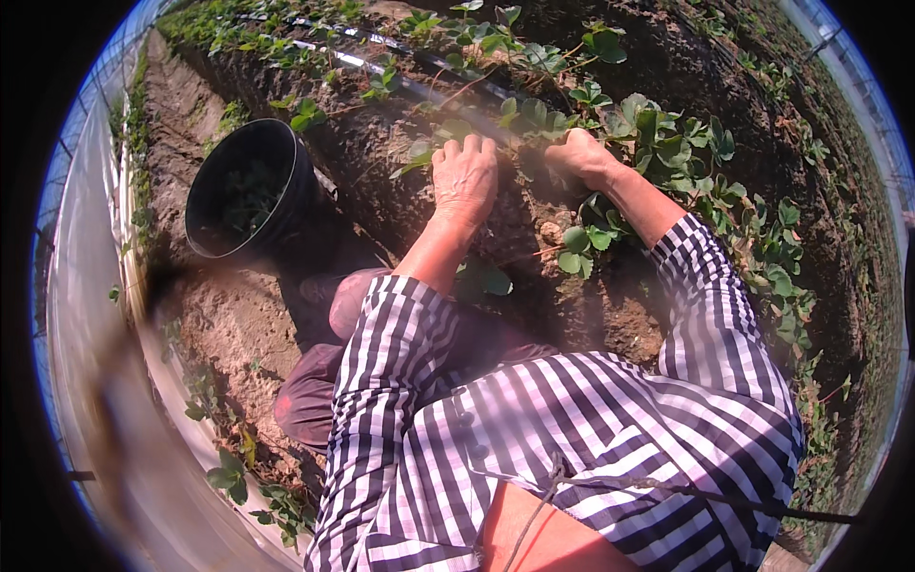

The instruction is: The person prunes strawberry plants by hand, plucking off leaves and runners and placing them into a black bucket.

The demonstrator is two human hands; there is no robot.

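Low strawberry-like plants (672, 143) grow along a raised soil bed (386, 164) in front of me. My left hand (465, 175) reaches down over the bed with its fingers bent, its tips hidden among leaves (422, 154). To its right, my right hand (582, 157) is curled at the edge of the foliage (536, 118). A haze blurs the gap between the hands, and what either one holds cannot be made out. A black bucket (304, 193) stands tilted in the furrow to the left, with green leaves (250, 200) inside.
Drip-line-like tubes (350, 61) run along the bed top. Clear plastic sheeting (78, 272) borders the furrow (221, 307) on the left. My bent knee (307, 400) is close to the bucket. A cord (672, 486) hangs across my checked shirt (572, 407). More plant rows (858, 214) lie right.
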